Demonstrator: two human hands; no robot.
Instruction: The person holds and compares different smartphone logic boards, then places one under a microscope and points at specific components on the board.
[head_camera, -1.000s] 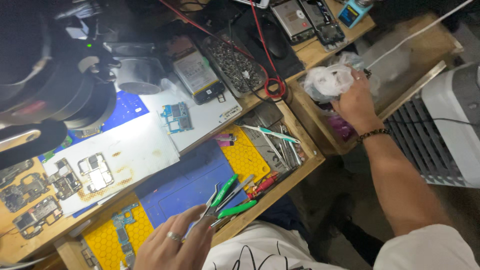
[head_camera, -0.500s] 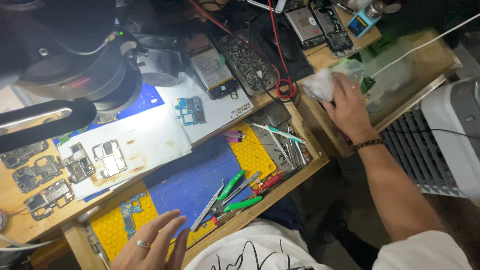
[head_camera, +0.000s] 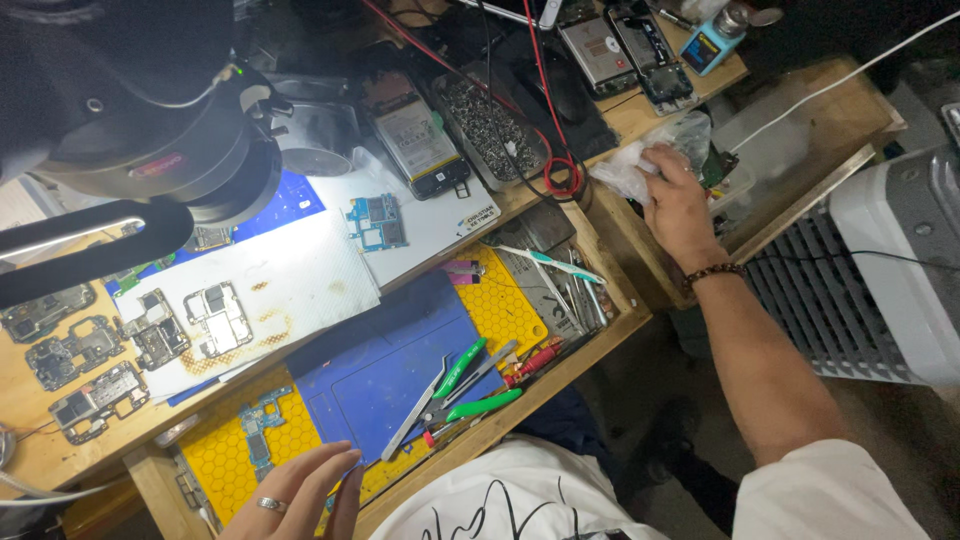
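My right hand (head_camera: 678, 196) reaches out to the right and grips a crumpled clear plastic bag (head_camera: 628, 168) at the near edge of an open wooden drawer (head_camera: 800, 150). A bead bracelet is on that wrist. My left hand (head_camera: 300, 496), with a ring on one finger, hovers with fingers spread over the front edge of a yellow honeycomb mat (head_camera: 225, 455) and a blue work mat (head_camera: 385, 365). It holds nothing. Tweezers and green-handled tools (head_camera: 462, 385) lie just right of it.
A large microscope head (head_camera: 150, 130) hangs over the bench at the upper left. Several bare circuit boards (head_camera: 90, 355) lie at left, a blue board (head_camera: 378, 222) on a white sheet. An opened phone (head_camera: 415, 135), a screw tray (head_camera: 490, 120), a red cable (head_camera: 552, 172) and a white grilled appliance (head_camera: 890, 270) are around.
My left hand has come off the tweezers and slid left along the mat's front edge, fingers spread. My right hand has stayed on the plastic bag at the drawer.
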